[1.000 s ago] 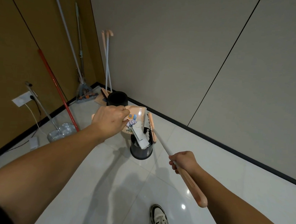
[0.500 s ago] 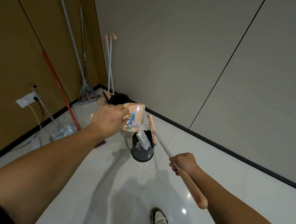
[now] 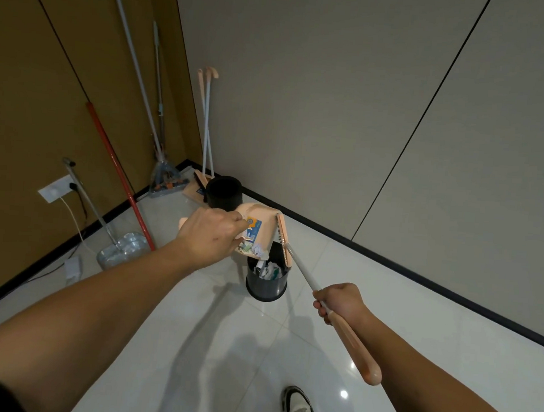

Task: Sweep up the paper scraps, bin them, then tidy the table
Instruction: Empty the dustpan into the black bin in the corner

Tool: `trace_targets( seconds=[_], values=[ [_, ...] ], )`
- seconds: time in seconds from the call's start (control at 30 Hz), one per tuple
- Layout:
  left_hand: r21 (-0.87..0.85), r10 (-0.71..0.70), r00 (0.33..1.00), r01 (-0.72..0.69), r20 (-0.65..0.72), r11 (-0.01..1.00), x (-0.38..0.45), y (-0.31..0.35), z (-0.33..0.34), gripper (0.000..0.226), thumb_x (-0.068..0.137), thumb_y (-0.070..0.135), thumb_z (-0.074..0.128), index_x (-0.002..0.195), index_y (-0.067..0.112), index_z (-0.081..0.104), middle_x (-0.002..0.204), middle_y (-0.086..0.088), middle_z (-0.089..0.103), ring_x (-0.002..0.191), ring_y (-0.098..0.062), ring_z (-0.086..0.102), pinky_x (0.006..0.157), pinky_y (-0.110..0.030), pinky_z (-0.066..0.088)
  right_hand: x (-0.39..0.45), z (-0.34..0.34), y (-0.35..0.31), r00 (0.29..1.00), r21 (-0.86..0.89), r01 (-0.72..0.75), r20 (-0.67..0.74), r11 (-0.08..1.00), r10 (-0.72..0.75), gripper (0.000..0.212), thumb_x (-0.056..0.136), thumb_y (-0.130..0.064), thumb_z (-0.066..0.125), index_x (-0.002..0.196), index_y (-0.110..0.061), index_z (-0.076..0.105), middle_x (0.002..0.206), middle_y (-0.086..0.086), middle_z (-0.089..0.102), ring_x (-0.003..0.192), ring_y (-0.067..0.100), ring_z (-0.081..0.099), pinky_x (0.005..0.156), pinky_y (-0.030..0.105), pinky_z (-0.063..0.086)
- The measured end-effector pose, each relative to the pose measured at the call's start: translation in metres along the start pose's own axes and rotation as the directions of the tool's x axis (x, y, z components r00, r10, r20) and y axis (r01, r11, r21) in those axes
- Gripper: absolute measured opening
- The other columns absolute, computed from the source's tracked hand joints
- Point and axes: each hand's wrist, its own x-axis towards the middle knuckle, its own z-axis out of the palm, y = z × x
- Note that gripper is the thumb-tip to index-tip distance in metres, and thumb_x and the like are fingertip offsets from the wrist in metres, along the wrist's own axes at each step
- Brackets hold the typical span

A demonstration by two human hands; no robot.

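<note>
Left hand [image 3: 209, 233] gripping tilted dustpan [image 3: 264, 227] over bin rim [image 3: 266, 294]; right hand [image 3: 341, 302] clenched round brush [image 3: 301, 272].

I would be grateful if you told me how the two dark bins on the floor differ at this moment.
The near bin stands in the open floor under the tilted dustpan; the far bin stands by the wall near the corner.
The near bin holds paper scraps; the far bin's inside looks dark, with no contents visible.
The near bin looks greyer and glossier; the far bin looks matt black.
Both are round, upright and open-topped.
</note>
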Motion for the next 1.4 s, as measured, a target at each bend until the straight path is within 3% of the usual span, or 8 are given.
trace_targets(
  seconds=[0.13,0.27,0.37,0.57,0.73,1.23,1.4],
  values=[
    [-0.019,0.010,0.998,-0.009,0.055,1.000,0.001,0.003,0.003,0.011,0.091,0.026,0.058,0.092,0.019,0.068,0.081,0.001,0.063,0.071,-0.019,0.058,0.068,-0.037,0.048,0.000,-0.001,0.003,1.000,-0.001,-0.008,-0.006,1.000,0.008,0.017,0.085,-0.009,0.075,0.074,0.003,0.069,0.045,0.009,0.062,0.033,0.016,0.053,0.041,0.022,0.049],
    [-0.042,0.010,1.000,-0.009,0.022,0.999,0.001,0.004,0.004,0.004,0.085,0.018,0.066,0.086,0.017,0.069,0.077,-0.001,0.064,0.067,-0.022,0.057,0.065,-0.036,0.046,0.000,-0.002,0.010,1.000,0.013,-0.015,-0.009,1.000,0.015,0.015,0.083,-0.006,0.074,0.077,0.006,0.069,0.046,0.011,0.063,0.034,0.018,0.054,0.041,0.022,0.047],
    [0.013,0.055,0.998,-0.056,0.039,0.998,0.004,0.006,0.005,0.012,0.083,0.016,0.065,0.093,0.018,0.070,0.082,-0.001,0.067,0.070,-0.023,0.057,0.065,-0.036,0.044,0.000,-0.003,0.013,1.000,0.012,-0.008,-0.010,1.000,0.008,0.014,0.083,-0.006,0.074,0.077,0.006,0.069,0.047,0.011,0.063,0.034,0.018,0.054,0.040,0.022,0.047],
    [0.044,0.063,0.998,-0.064,0.021,0.997,0.009,0.002,0.001,0.011,0.075,0.012,0.072,0.085,0.016,0.071,0.074,-0.002,0.065,0.063,-0.024,0.056,0.060,-0.035,0.042,0.004,-0.007,0.007,1.000,0.014,-0.011,-0.021,1.000,0.011,0.017,0.084,-0.007,0.074,0.073,0.005,0.069,0.047,0.010,0.063,0.034,0.018,0.054,0.040,0.021,0.046],
    [0.110,0.189,0.980,-0.194,0.057,0.975,0.014,0.006,0.000,0.014,0.071,0.011,0.076,0.081,0.018,0.071,0.071,0.001,0.064,0.060,-0.021,0.054,0.058,-0.032,0.038,0.008,-0.010,0.005,1.000,0.020,-0.008,-0.021,1.000,0.009,0.017,0.084,-0.008,0.075,0.074,0.005,0.070,0.048,0.011,0.064,0.034,0.017,0.054,0.040,0.022,0.047],
    [0.080,0.124,0.992,-0.121,-0.032,0.989,0.036,-0.005,0.008,0.014,0.073,0.005,0.071,0.084,0.013,0.070,0.074,-0.003,0.066,0.065,-0.025,0.055,0.067,-0.043,0.045,0.023,-0.016,0.000,0.999,-0.004,0.039,0.028,0.999,-0.039,0.015,0.086,-0.009,0.073,0.078,0.003,0.071,0.051,0.009,0.067,0.039,0.017,0.060,0.044,0.023,0.050],
    [0.066,0.060,0.998,-0.058,-0.035,0.996,0.044,-0.004,0.008,0.015,0.075,0.009,0.071,0.089,0.015,0.072,0.082,-0.003,0.070,0.072,-0.024,0.059,0.067,-0.039,0.042,0.036,-0.021,-0.006,0.998,-0.006,0.052,0.043,0.999,-0.052,0.015,0.085,-0.009,0.074,0.078,0.004,0.072,0.052,0.009,0.067,0.039,0.017,0.060,0.045,0.023,0.050]
  ],
)
